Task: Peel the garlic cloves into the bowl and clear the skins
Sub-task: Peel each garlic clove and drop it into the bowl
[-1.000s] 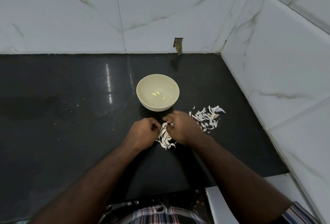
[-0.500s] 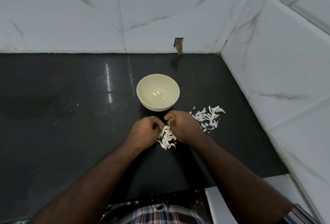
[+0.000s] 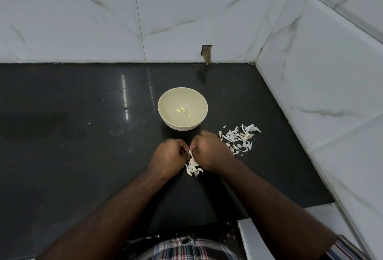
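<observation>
A garlic clove, now lifted from the pile of cloves on the counter, is pinched between left hand and right hand, so peeling is judged under way.

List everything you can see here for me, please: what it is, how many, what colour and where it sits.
bowl: one, cream, standing on the counter just beyond the hands.
peeled cloves: three, pale yellow, lying in the bottom of the bowl.
right skin pile: one scattered heap, white, on the counter right of the right hand.
near skin pile: one small heap, white, on the counter between and under the hands.
garlic clove: one, whitish, pinched between both hands; mostly hidden.
counter: one, glossy black.
wall tiles: white with grey veins, behind and at the right.
checked shirt: one, at the bottom edge.
left hand: one, pinches the clove.
right hand: one, pinches the clove.
</observation>
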Action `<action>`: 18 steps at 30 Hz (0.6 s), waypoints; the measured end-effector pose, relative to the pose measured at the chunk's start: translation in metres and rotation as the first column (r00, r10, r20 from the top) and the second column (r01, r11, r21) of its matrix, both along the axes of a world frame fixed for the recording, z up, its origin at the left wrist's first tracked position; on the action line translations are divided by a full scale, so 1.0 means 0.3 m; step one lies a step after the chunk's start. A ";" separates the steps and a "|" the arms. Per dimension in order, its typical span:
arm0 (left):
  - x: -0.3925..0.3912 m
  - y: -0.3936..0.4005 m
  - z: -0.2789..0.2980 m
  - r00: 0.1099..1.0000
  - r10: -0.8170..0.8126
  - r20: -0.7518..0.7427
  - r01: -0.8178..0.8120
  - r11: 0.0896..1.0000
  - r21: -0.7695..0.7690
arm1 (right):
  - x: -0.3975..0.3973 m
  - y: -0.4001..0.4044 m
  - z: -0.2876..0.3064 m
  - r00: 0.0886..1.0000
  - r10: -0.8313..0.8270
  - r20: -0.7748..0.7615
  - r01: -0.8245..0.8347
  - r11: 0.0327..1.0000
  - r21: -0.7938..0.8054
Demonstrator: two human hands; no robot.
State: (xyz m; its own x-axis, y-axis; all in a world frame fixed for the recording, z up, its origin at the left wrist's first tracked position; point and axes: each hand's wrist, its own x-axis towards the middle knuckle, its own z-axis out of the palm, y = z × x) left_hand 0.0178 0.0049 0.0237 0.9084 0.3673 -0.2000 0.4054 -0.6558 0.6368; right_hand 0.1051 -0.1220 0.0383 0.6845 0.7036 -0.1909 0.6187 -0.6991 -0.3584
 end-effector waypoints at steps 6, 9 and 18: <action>0.002 0.002 -0.003 1.000 0.003 0.014 -0.003 1.000 0.002 | -0.002 0.004 0.012 0.999 -0.031 -0.008 0.030 0.998 -0.051; -0.003 0.002 -0.002 1.000 0.010 0.020 -0.010 1.000 -0.002 | -0.012 0.011 0.013 0.999 -0.047 -0.013 0.047 0.998 -0.044; -0.011 0.009 0.003 0.993 0.075 0.089 -0.070 0.996 -0.060 | 0.011 -0.015 0.047 0.988 -0.128 -0.083 0.139 0.981 0.138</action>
State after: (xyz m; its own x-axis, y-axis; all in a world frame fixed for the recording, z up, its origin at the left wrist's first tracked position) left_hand 0.0145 0.0076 0.0245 0.8953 0.4231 -0.1396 0.3888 -0.5888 0.7086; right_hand 0.1085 -0.1265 0.0523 0.7618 0.6307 -0.1479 0.4917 -0.7116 -0.5019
